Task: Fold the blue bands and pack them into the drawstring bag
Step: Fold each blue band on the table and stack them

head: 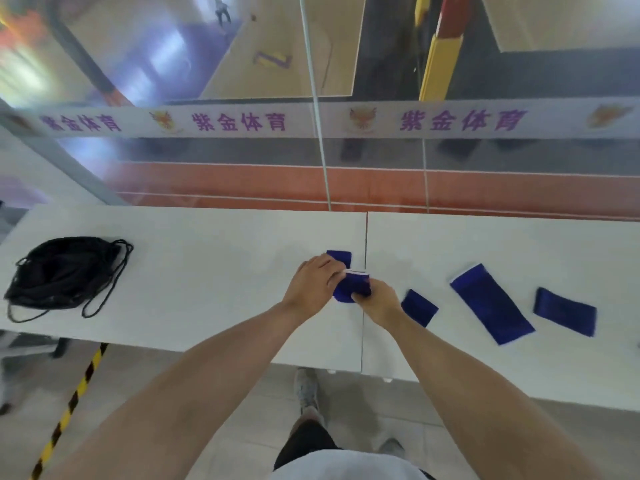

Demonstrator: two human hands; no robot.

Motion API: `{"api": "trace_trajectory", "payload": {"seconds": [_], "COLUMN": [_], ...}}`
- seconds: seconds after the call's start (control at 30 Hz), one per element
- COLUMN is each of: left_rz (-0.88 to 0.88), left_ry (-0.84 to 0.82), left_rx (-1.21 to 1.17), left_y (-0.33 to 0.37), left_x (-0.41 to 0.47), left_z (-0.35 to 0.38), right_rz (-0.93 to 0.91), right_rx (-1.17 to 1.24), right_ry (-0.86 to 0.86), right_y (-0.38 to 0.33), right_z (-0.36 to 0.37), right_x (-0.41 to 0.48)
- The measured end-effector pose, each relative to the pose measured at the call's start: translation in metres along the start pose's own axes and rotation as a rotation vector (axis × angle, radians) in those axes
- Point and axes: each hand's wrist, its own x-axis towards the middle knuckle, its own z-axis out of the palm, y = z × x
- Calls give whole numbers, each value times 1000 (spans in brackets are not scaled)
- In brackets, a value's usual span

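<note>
At the middle of the white surface (207, 271), the left hand (317, 282) and right hand (377, 303) both grip one blue band (353, 287). Another band (341, 258) lies just beyond it. To the right lie a short band (419, 307), a long band (491, 303) and an outermost band (564, 311). The black drawstring bag (65, 271) sits at the far left.

Left hand (313, 284), right hand (377, 303) hold blue band (353, 287), seemingly folded; drawstring bag (65, 271) far left.

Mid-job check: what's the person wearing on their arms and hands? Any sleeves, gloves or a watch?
Nothing shows on either. The left hand and right hand are ungloved, both wrists carry no watch or strap, and both forearms are bare to the frame's lower edge, so no sleeves show. Rings are too small to tell.
</note>
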Motion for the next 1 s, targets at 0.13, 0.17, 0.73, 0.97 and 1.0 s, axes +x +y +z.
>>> {"api": "trace_trajectory", "payload": {"seconds": [0.13, 0.17, 0.73, 0.97, 1.0], "left_rz": [-38, -44, -222, -411, -444], "left_ry": [56, 61, -118, -157, -157], "left_rx": [-72, -85, -213, -205, -204], "left_y": [63, 77, 191, 215, 217], "left_x": [14, 19, 90, 118, 124], "left_z": [-3, -3, 113, 185, 194], "right_rz": [21, 36, 401, 472, 478], "right_rx": [-6, -29, 88, 142, 137], "right_ry": [35, 33, 240, 163, 144], "right_y": [31, 41, 206, 267, 274], "right_z": [-47, -59, -190, -240, -245], "right_x": [-32, -39, -107, -80, -75]}}
